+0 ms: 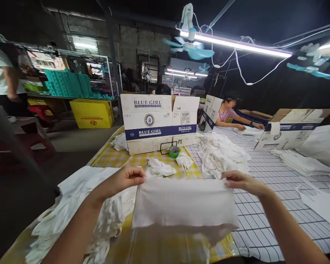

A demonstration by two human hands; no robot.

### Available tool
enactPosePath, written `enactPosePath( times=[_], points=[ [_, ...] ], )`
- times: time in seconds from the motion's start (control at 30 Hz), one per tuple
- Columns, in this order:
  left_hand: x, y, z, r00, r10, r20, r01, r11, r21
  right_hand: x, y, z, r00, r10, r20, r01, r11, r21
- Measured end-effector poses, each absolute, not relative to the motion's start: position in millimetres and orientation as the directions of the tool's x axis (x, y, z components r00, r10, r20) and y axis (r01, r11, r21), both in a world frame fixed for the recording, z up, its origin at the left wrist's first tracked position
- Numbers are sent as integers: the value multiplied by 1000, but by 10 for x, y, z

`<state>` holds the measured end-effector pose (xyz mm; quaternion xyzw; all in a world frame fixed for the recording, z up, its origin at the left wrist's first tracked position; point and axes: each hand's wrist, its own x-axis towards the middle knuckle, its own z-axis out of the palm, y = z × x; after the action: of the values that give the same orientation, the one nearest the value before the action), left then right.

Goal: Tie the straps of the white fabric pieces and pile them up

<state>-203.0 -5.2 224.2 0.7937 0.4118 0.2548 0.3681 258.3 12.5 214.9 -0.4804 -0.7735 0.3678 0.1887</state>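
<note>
A white cloth (184, 205) is stretched between my two hands above the table, its lower edge hanging loose and slightly blurred. My left hand (128, 179) pinches its upper left corner, and my right hand (239, 181) pinches the upper right one. A narrow strip dangles from the bottom edge. Beside my left forearm lies a stack of white cloth pieces (82, 187) with loops or straps at the near side. Just beyond the held cloth are two small crumpled white cloths (161, 168). A large heap of white cloth (222, 152) lies past my right hand.
A Blue Girl carton (151, 124) stands across the table, with a green tape roll (174, 151) and black wire stand before it. Another carton (286, 134) and folded white cloths (302, 161) are at right. A co-worker (229, 113) handles cloth across the table.
</note>
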Motion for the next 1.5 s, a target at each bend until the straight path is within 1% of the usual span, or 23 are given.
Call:
enactPosePath(
  times=[0.03, 0.07, 0.1, 0.17, 0.23, 0.3, 0.43, 0.57, 0.67, 0.83, 0.9, 0.93, 1.0, 1.07, 1.2, 1.37, 1.43, 1.5],
  points=[
    [-1977, 55, 2035, 541, 839, 65, 502, -384, 775, 2515, 206, 2009, -477, 870, -121, 629, 243, -738],
    [-1899, 163, 1791, 517, 856, 27, 562, -362, 744, 2432, 290, 1844, -444, 877, -184, 686, 200, -699],
    [-1804, 265, 1525, 453, 892, -2, 644, -325, 693, 2340, 371, 1663, -374, 896, -239, 763, 151, -629],
    [-1607, 425, 998, 291, 956, -42, 817, -225, 531, 2163, 507, 1292, -294, 913, -282, 825, 93, -558],
    [-1469, 517, 585, 241, 969, -55, 857, -186, 482, 2038, 598, 970, -237, 932, -274, 863, 72, -501],
    [-1427, 563, 350, 206, 977, -53, 877, -160, 454, 1988, 657, 738, -200, 951, -237, 884, 71, -462],
    [-1511, 646, 247, 162, 986, -47, 899, -128, 420, 2014, 766, 490, -173, 966, -193, 905, 79, -417],
    [-1531, 747, 187, 121, 993, 4, 941, -116, 318, 1986, 877, 335, -136, 983, -122, 919, 80, -386],
    [-1494, 756, 125, 123, 987, 108, 958, -147, 248, 1931, 907, 264, -109, 993, -50, 926, 83, -368],
    [-1415, 541, 54, 89, 929, 359, 979, -148, 138, 1826, 754, 232, -73, 994, 83, 934, 97, -344],
    [-1373, 408, -22, 174, 905, 388, 967, -231, 105, 1740, 626, 186, -70, 989, 134, 938, 111, -330],
    [-1357, 343, -71, 249, 895, 370, 948, -303, 97, 1691, 558, 149, -87, 985, 152, 938, 132, -320],
    [-1352, 233, -174, 391, 873, 290, 894, -435, 105, 1606, 440, 68, -152, 978, 145, 935, 190, -300],
    [-1395, 155, -248, 464, 863, 201, 860, -493, 133, 1573, 370, 6, -223, 970, 95, 927, 241, -288],
    [-1563, 80, -259, 452, 887, 94, 867, -462, 189, 1684, 352, -8, -286, 958, 2, 920, 275, -280],
    [-1552, 82, -78, 349, 933, -85, 921, -325, 214, 1858, 334, -2, -248, 968, -44, 937, 228, -265],
    [-1432, 109, 13, 328, 940, -95, 926, -300, 228, 1878, 314, -24, -209, 977, -37, 947, 193, -255],
    [-1275, 133, 72, 373, 927, -44, 900, -350, 260, 1881, 299, -46, -165, 986, -28, 958, 153, -242]
  ],
)
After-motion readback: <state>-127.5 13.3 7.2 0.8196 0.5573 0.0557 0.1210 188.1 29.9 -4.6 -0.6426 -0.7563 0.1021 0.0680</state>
